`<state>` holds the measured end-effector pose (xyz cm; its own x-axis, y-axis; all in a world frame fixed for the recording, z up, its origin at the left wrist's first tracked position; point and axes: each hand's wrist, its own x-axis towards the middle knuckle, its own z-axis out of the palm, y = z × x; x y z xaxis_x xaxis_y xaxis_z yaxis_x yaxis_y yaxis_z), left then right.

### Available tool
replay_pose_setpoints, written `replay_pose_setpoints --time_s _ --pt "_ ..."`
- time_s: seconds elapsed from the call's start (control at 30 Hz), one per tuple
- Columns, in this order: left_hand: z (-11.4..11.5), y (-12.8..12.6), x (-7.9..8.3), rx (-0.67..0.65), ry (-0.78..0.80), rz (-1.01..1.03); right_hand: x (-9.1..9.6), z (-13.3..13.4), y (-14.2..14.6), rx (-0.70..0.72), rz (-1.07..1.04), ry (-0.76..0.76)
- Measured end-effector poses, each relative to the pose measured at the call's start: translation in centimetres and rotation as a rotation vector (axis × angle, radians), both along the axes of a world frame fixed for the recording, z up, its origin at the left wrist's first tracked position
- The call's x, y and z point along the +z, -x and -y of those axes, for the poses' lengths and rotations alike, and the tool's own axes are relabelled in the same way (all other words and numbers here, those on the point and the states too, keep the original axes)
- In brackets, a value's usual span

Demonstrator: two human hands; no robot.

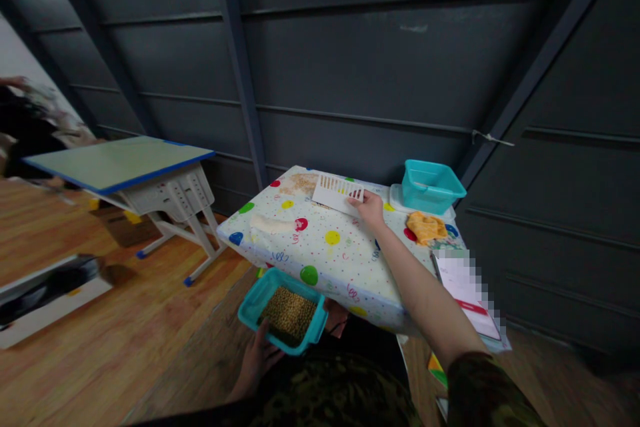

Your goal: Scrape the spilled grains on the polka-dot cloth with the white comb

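My left hand (pixel 259 355) grips the near wall of a teal plastic container (pixel 250 310), holding it below the front edge of the table. Yellowish and green beans (pixel 290 312) lie inside that container. On the cloth-covered table, my right hand (pixel 370 209) is closed on the near right end of a white slotted plastic panel (pixel 333 195), thumb on top. The panel is tilted, its slots toward the wall. Tan grains (pixel 304 183) are spread beside and behind it. Closer to the front left lies a strip of white grains or powder (pixel 273 223).
A second teal container (pixel 433 188) stands at the table's back right, over a pale lid (pixel 396 197). Before it lie an orange cloth (pixel 427 227) and a partly blurred flat screen or sheet (pixel 463 283). A school desk (pixel 125 163) stands left; a dark wall (pixel 360 67) runs behind.
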<state>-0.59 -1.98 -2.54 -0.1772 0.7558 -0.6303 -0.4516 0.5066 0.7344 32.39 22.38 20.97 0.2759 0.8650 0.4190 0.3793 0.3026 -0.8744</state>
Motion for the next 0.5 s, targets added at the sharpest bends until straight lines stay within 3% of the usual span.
replay_pose_setpoints --time_s 0.17,0.5 --pt "-0.3 0.1 -0.5 0.000 0.021 -0.002 -0.1 -0.3 -1.0 0.011 -0.057 0.007" --pt "-0.1 0.0 0.5 -0.009 0.022 0.019 0.0 -0.1 -1.5 0.092 -0.134 0.018"
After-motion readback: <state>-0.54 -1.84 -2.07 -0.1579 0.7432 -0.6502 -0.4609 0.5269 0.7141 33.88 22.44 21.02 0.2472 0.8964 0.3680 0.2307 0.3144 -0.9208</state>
